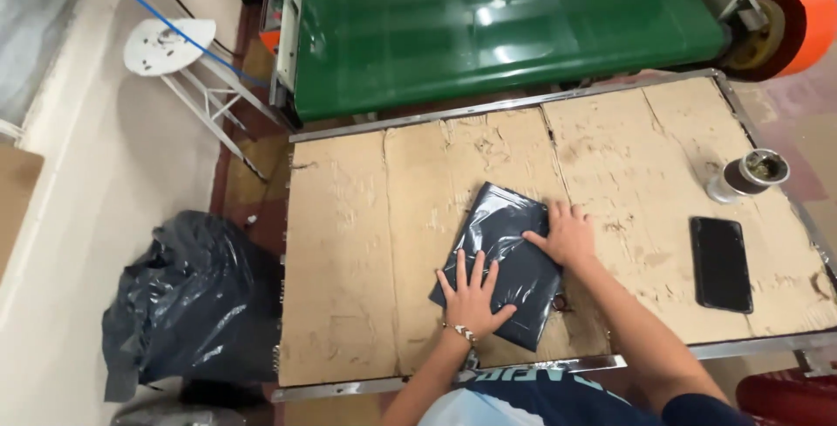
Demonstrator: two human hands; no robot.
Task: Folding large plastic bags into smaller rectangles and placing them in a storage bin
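A flat dark grey plastic mailer bag (501, 256) lies tilted near the front edge of a steel-framed table covered in worn brown cardboard (366, 243). The left hand (472, 297) rests palm-down on the bag's near end, fingers spread flat, gripping nothing. The right hand (567, 234) presses open on the bag's right edge, likewise not closed around it. A black phone (721, 263) and a small metal cup (750, 175) sit well apart to the right. A green conveyor belt (506, 29) adjoins the table's far side.
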